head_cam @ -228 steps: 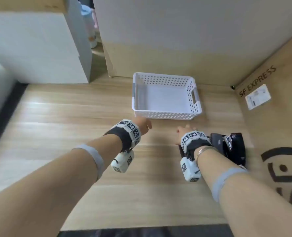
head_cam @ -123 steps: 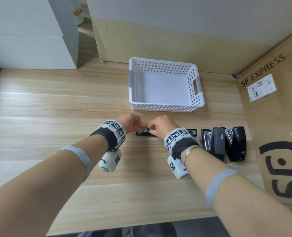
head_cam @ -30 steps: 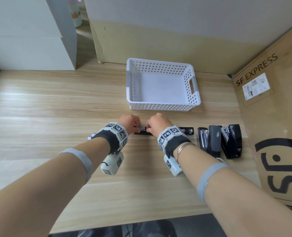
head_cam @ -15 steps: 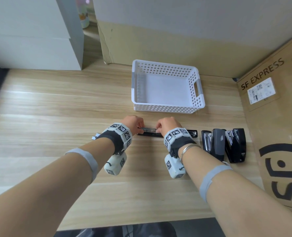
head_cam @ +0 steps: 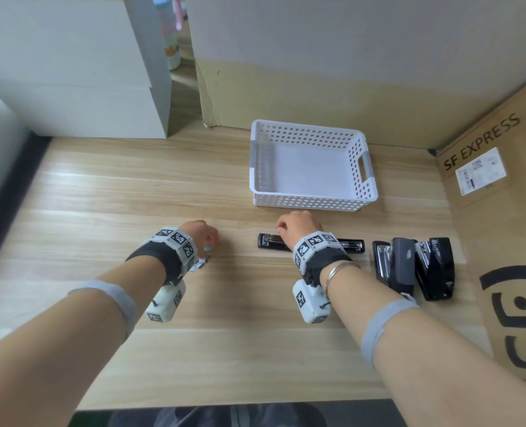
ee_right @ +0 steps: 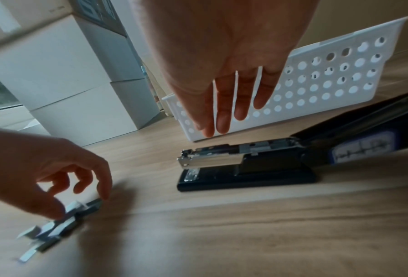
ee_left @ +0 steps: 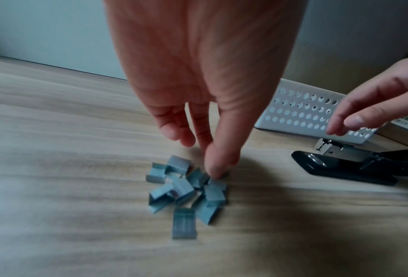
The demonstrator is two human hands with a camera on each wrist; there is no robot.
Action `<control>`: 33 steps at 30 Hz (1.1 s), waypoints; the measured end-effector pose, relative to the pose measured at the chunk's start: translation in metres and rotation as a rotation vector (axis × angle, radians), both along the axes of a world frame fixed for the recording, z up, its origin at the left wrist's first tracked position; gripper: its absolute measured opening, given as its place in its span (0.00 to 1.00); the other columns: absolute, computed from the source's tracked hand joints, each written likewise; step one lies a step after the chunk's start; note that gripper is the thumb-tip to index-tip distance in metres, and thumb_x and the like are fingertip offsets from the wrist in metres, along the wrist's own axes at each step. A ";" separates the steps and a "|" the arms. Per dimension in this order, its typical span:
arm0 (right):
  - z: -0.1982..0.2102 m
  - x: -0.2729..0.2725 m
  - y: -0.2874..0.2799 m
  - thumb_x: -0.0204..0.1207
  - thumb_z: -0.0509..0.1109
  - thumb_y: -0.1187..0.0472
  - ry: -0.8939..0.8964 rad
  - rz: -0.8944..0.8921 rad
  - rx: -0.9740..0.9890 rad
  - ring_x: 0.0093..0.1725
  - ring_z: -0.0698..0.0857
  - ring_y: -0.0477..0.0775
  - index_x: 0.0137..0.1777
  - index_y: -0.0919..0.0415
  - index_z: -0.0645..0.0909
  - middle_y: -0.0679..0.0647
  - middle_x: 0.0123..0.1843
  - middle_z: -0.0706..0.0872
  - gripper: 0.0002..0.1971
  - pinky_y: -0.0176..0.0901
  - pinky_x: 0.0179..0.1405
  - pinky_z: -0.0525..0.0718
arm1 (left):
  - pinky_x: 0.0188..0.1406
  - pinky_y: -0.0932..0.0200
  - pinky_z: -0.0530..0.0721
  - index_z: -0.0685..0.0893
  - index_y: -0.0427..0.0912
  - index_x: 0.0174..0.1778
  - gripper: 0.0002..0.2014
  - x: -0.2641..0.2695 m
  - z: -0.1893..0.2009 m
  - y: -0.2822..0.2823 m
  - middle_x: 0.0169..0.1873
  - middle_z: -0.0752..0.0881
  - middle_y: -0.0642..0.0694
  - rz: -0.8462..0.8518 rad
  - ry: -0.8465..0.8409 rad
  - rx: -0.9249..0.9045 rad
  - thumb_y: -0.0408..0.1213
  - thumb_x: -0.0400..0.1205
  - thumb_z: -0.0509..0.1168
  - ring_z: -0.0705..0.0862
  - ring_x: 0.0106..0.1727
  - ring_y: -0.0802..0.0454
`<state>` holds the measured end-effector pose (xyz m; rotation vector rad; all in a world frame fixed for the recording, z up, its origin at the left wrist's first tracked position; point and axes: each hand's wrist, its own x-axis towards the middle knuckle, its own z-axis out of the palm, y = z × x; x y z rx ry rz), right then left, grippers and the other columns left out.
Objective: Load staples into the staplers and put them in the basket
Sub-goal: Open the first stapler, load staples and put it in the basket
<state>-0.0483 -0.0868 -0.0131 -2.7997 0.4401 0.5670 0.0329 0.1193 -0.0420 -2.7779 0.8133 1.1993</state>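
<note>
While the head view hides them, the left hand (ee_left: 205, 90) pinches at loose staples (ee_left: 188, 191); the right hand (ee_right: 224, 61) hangs slack.

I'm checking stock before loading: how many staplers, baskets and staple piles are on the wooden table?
Black staplers: 3, one opened flat, two at the right
White perforated plastic basket: 1
Pile of grey staple strips: 1, strips too blurred to count
Total: 5

"SF EXPRESS" was printed on the cardboard box (head_cam: 501, 211) at the frame's right; its white label (head_cam: 480, 171) was unreadable
</note>
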 end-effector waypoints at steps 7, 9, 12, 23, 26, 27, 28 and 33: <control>-0.006 -0.003 0.002 0.83 0.59 0.58 0.023 0.018 0.022 0.67 0.75 0.59 0.56 0.52 0.86 0.51 0.60 0.85 0.13 0.48 0.63 0.75 | 0.44 0.56 0.78 0.83 0.40 0.50 0.11 -0.010 -0.012 -0.001 0.51 0.83 0.39 0.093 -0.074 -0.137 0.27 0.76 0.61 0.83 0.54 0.39; -0.007 -0.005 0.002 0.83 0.59 0.58 0.024 0.018 0.032 0.67 0.75 0.59 0.56 0.52 0.86 0.51 0.60 0.85 0.13 0.48 0.64 0.75 | 0.49 0.54 0.80 0.84 0.40 0.51 0.11 -0.013 -0.011 -0.005 0.53 0.84 0.38 0.104 -0.087 -0.183 0.28 0.77 0.60 0.83 0.54 0.39; -0.009 -0.007 0.001 0.82 0.61 0.58 -0.004 0.015 0.063 0.66 0.76 0.58 0.56 0.52 0.86 0.50 0.59 0.86 0.12 0.46 0.62 0.75 | 0.53 0.54 0.80 0.86 0.41 0.52 0.12 -0.015 -0.007 -0.017 0.53 0.83 0.40 0.142 -0.118 -0.313 0.30 0.77 0.60 0.83 0.52 0.42; 0.011 0.004 0.000 0.75 0.73 0.55 -0.038 -0.027 0.247 0.56 0.86 0.53 0.56 0.53 0.87 0.51 0.54 0.90 0.11 0.41 0.53 0.80 | 0.49 0.58 0.84 0.75 0.54 0.28 0.15 -0.019 0.016 -0.071 0.36 0.85 0.47 0.281 0.063 -0.767 0.30 0.74 0.70 0.86 0.41 0.47; 0.009 0.002 -0.007 0.74 0.74 0.53 -0.027 -0.052 0.221 0.54 0.86 0.52 0.54 0.51 0.88 0.50 0.53 0.90 0.10 0.42 0.53 0.82 | 0.48 0.57 0.83 0.76 0.52 0.31 0.15 -0.019 0.011 -0.075 0.37 0.83 0.48 0.295 0.091 -0.770 0.29 0.73 0.71 0.84 0.40 0.50; 0.008 0.000 -0.009 0.74 0.74 0.53 -0.013 -0.054 0.188 0.55 0.86 0.51 0.54 0.49 0.88 0.49 0.53 0.90 0.10 0.42 0.52 0.83 | 0.49 0.55 0.83 0.78 0.50 0.34 0.12 -0.020 0.009 -0.074 0.39 0.82 0.48 0.282 0.087 -0.743 0.29 0.73 0.71 0.84 0.41 0.50; 0.006 -0.002 -0.010 0.74 0.74 0.53 0.005 -0.051 0.152 0.56 0.85 0.52 0.53 0.48 0.88 0.49 0.54 0.89 0.09 0.42 0.51 0.83 | 0.51 0.54 0.83 0.80 0.46 0.39 0.09 -0.020 0.006 -0.074 0.42 0.82 0.48 0.257 0.073 -0.700 0.29 0.73 0.72 0.83 0.42 0.50; -0.006 -0.008 -0.012 0.76 0.71 0.51 0.071 -0.039 0.047 0.63 0.80 0.54 0.50 0.46 0.88 0.54 0.59 0.85 0.06 0.43 0.50 0.78 | 0.54 0.55 0.81 0.83 0.39 0.55 0.14 -0.024 -0.002 -0.077 0.55 0.85 0.43 0.171 0.010 -0.506 0.34 0.75 0.71 0.86 0.52 0.46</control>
